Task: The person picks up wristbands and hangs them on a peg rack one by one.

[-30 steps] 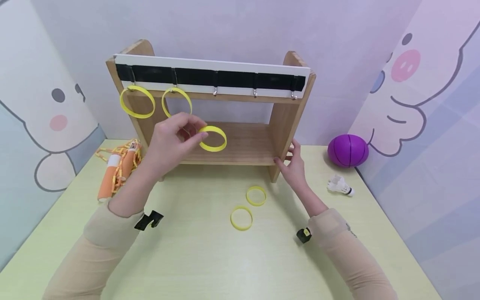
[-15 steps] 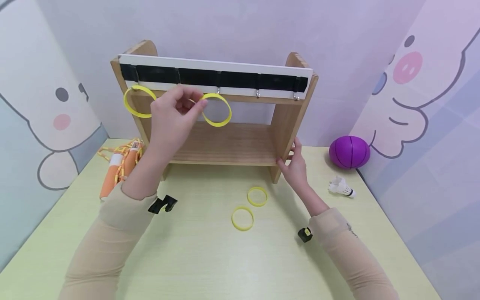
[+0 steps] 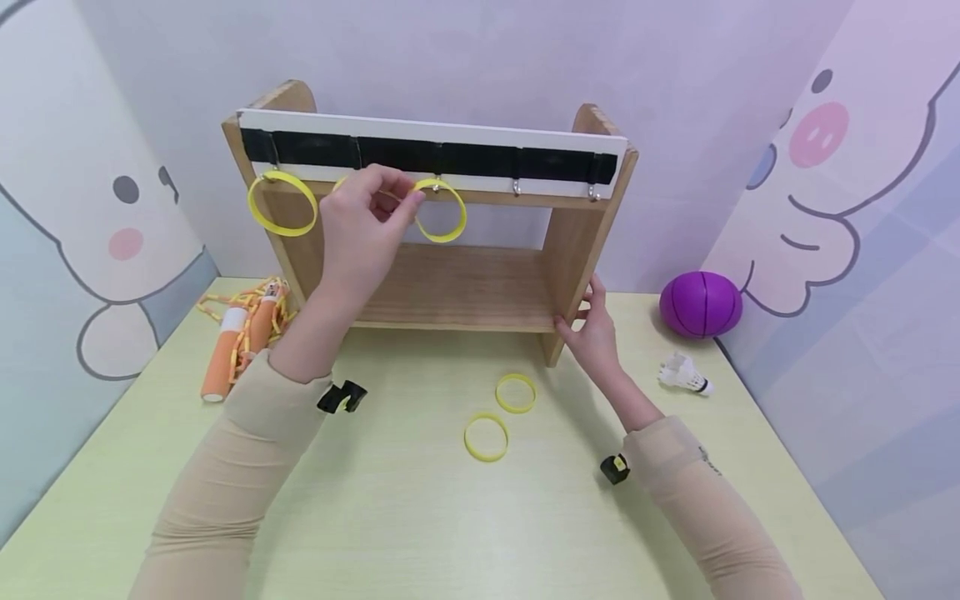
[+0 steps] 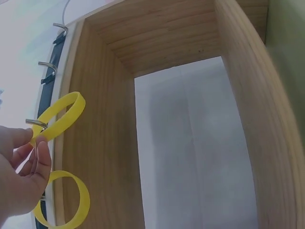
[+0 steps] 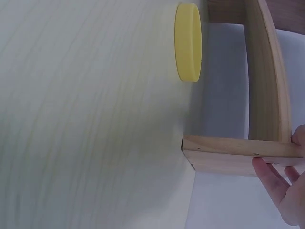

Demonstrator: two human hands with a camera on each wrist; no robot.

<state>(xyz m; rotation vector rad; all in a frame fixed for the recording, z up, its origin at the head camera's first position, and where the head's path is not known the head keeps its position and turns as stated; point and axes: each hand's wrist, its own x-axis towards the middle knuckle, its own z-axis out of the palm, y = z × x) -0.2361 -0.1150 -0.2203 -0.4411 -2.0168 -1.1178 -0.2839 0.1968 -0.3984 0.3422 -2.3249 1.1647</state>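
Note:
Between thumb and fingers, my left hand (image 3: 363,229) pinches a yellow ring (image 3: 444,238). The ring is raised to the middle metal hook (image 3: 437,187); in the left wrist view the hook's tip (image 4: 34,123) overlaps the band beside the fingers. One yellow ring (image 3: 283,231) hangs from the leftmost hook. Another hanging ring (image 4: 84,205) is mostly hidden behind my left hand in the head view. My right hand (image 3: 596,337) grips the lower right side panel (image 5: 224,149) of the wooden shelf (image 3: 465,287). Two hooks (image 3: 517,188) on the right side bear nothing.
Two yellow rings (image 3: 486,458) lie on the pale table (image 3: 420,533) before the shelf. A jump rope (image 3: 225,354) with orange handles lies at left. A purple ball (image 3: 701,305) and a shuttlecock (image 3: 684,374) sit at right, near the wall.
My left hand has risen with its yellow ring from in front of the shelf opening to the middle hook. My right hand keeps its grip on the side panel.

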